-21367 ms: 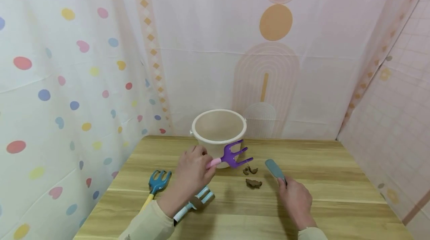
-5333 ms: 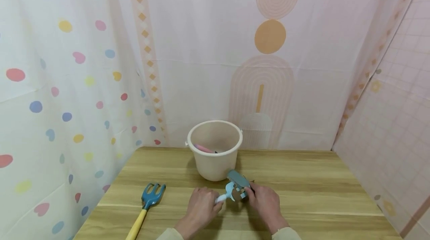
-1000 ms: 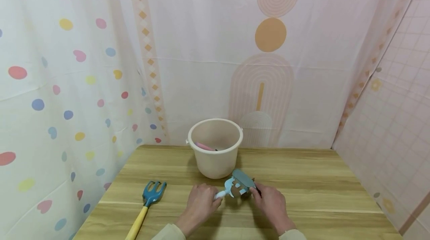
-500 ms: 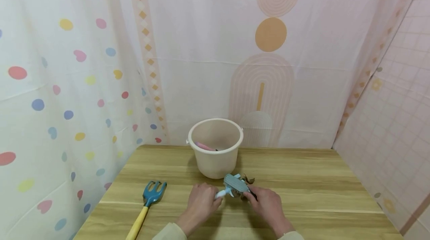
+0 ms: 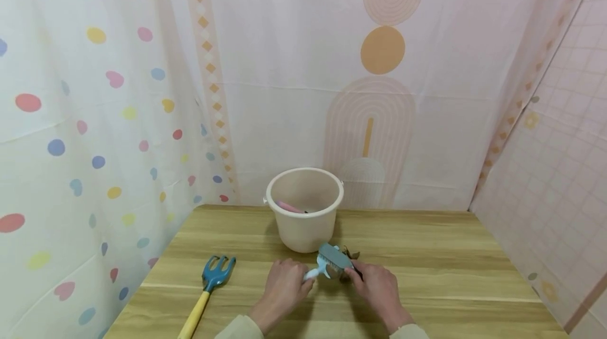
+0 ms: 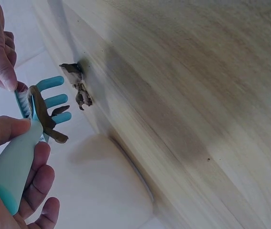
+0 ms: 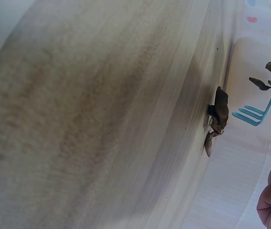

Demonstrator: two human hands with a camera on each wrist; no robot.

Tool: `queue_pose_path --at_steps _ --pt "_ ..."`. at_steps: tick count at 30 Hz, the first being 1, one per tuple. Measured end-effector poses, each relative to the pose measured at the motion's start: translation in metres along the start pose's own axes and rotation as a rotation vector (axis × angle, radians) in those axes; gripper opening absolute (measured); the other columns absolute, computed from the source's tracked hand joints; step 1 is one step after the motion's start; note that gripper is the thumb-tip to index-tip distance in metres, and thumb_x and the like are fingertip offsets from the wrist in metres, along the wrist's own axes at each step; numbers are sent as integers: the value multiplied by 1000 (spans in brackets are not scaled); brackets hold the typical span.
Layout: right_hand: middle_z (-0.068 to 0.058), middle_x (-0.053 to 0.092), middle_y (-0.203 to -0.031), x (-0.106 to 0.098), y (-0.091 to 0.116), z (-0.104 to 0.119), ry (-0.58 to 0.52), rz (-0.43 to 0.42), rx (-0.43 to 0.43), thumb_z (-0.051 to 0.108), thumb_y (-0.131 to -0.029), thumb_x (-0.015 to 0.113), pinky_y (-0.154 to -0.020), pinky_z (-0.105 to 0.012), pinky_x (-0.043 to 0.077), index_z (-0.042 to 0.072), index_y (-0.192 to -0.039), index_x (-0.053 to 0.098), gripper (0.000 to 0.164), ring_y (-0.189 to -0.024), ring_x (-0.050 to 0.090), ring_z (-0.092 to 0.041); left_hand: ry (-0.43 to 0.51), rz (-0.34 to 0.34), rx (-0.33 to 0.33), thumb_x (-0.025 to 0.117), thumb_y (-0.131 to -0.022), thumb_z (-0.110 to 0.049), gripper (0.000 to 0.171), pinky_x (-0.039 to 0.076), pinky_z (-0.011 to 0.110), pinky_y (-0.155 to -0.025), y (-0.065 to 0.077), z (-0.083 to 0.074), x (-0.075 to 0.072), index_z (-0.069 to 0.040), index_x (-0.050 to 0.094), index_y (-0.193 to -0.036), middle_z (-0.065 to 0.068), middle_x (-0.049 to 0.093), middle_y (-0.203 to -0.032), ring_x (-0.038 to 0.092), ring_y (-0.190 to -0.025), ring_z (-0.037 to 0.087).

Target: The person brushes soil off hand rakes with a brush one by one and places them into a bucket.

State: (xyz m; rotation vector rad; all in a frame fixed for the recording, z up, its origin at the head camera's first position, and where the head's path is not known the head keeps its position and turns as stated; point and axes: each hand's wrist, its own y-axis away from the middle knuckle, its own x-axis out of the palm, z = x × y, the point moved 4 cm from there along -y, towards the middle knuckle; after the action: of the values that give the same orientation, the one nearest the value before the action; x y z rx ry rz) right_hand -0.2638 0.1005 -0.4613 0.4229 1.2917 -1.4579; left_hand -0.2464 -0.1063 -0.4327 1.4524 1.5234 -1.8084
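Note:
In the head view my left hand [image 5: 284,283] grips the pale handle of a light blue hand fork [image 5: 322,268], raised over the table. My right hand [image 5: 377,286] holds a brush [image 5: 335,255] with a grey-blue back, its bristles against the fork's head. A brown dried leaf [image 6: 40,109] clings across the base of the tines in the left wrist view. More dried leaf pieces [image 7: 219,112] lie on the table below the fork. The brush hides part of the fork head in the head view.
A cream bucket [image 5: 305,231] stands just behind the hands, with a pink handle [image 5: 289,206] showing inside. At the left lies a dark blue hand fork [image 5: 215,274] with a yellow handle. Curtains [image 5: 294,65] hang behind the wooden table [image 5: 427,254].
The purple fork with the pink handle was in my left hand; a pink handle now shows in the bucket. My left hand has taken the light blue fork. The brush has shifted left over it.

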Motion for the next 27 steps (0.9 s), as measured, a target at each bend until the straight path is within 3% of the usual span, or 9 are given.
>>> queue_pose_path --at_steps 10,17,21,24,27 --pt "-4 70 -75 1 1 -1 4 26 35 35 -91 70 -42 -26 31 14 -111 76 30 -48 39 -8 -16 -1 8 75 -77 -23 41 36 31 -58 0 -1 -1 -24 42 -53 -14 38 -52 49 -56 12" --pt "-7 74 -83 -4 2 -15 -7 -33 76 32 -90 71 -47 -32 40 14 -105 77 24 -60 62 -18 -18 -3 14 76 -77 -25 39 35 30 -59 0 -2 -1 -24 45 -53 -15 39 -51 46 -55 11" --pt "-7 74 -82 -6 3 -19 -24 -32 107 30 -92 70 -44 -29 36 12 -108 76 25 -55 53 -12 -8 8 5 76 -77 -25 37 35 30 -58 1 -3 0 -24 47 -54 -15 39 -52 45 -55 10" --pt "-5 72 -78 -8 3 -17 -45 -44 93 31 -92 70 -44 -28 36 12 -108 76 26 -54 50 -10 -6 4 -2 76 -77 -25 38 35 30 -58 1 -2 1 -24 47 -53 -14 41 -52 47 -55 11" --pt "-3 73 -81 -9 1 -9 -85 -57 16 32 -90 72 -48 -28 42 12 -108 76 27 -58 56 -8 -12 -8 -10 76 -76 -24 38 36 31 -58 -1 0 0 -24 46 -53 -13 43 -53 49 -56 11"
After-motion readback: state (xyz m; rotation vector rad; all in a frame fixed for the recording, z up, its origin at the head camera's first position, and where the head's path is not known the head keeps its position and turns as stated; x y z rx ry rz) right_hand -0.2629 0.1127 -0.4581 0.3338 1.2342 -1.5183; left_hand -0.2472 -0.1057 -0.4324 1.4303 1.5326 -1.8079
